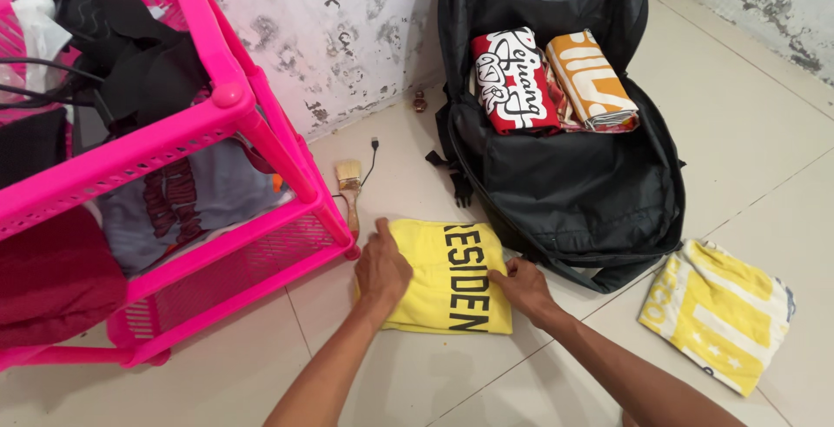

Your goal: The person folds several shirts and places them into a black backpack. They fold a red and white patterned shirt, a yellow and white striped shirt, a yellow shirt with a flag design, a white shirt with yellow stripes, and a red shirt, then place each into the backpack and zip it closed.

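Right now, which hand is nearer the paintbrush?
Left. The left hand presses the yellow folded shirt just beside the paintbrush; the right hand rests on the shirt's far edge.

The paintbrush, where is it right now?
In the head view, the paintbrush lies on the floor left of centre, between the pink rack and the black backpack.
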